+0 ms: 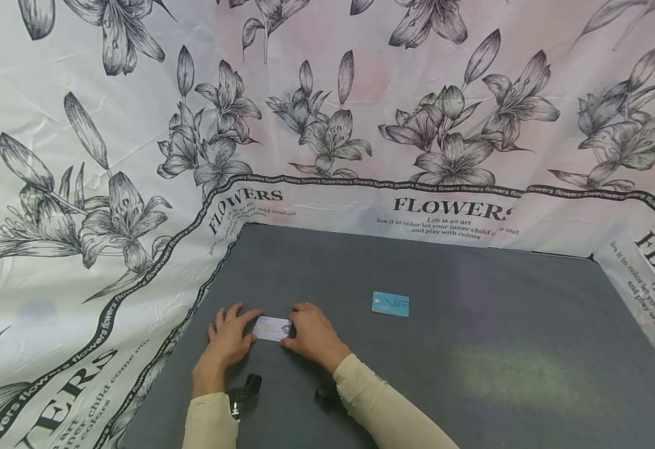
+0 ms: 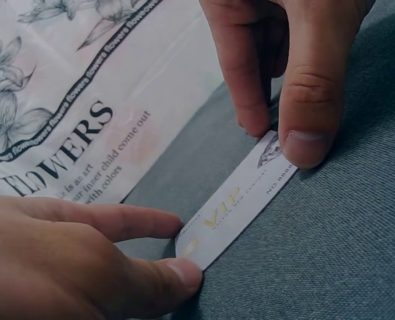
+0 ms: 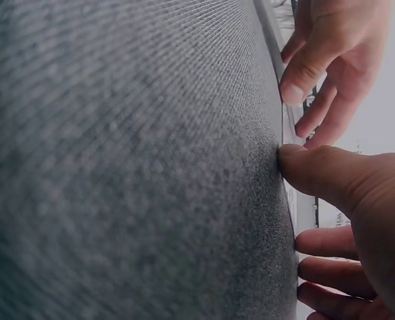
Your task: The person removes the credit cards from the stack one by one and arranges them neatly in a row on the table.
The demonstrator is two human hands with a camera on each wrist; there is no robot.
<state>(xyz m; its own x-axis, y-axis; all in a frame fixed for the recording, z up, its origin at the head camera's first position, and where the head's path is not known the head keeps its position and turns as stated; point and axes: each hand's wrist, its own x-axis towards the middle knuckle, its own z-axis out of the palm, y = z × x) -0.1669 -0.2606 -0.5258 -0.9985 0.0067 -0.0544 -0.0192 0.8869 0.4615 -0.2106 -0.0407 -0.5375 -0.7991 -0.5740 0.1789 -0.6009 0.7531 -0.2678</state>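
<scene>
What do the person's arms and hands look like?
The left sleeve and right sleeve are long and pale cream. The left hand and right hand wear no gloves. A black gadget with a shiny bit sits beside the left sleeve; a dark piece shows beside the right.

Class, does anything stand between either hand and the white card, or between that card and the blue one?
Nothing visible separates the left hand or right hand from the white card; both touch it. Toward the blue card, the right hand itself stands in the way; past it, nothing visible does.
</scene>
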